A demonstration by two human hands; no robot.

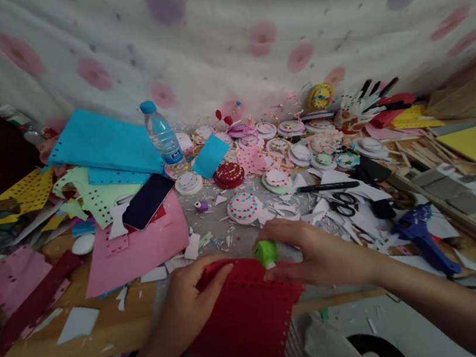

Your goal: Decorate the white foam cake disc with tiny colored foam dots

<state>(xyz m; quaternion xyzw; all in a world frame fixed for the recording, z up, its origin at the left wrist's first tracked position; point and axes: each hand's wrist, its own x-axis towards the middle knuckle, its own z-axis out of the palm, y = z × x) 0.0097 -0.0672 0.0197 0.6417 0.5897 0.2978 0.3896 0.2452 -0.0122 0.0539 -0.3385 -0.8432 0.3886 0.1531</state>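
A red craft sheet (246, 331) with punched holes along its top and right edges hangs over the table's front edge. My left hand (193, 303) is closed on its upper left part, thumb on top. Between the thumb and fingers of my right hand (305, 251) is a small green craft punch (266, 252), set at the sheet's top edge. Whether the punch is pressed down cannot be made out. Just beyond it lies a white disc with red and blue dots (244, 207).
Decorated discs (228, 175), a water bottle (162, 133) and a blue square (210, 156) stand or lie behind. At left are a phone (148, 202) and a pink sheet (142, 251). Scissors (342, 204), a black pen (328, 187), a blue glue gun (426, 238) and paper scraps lie right.
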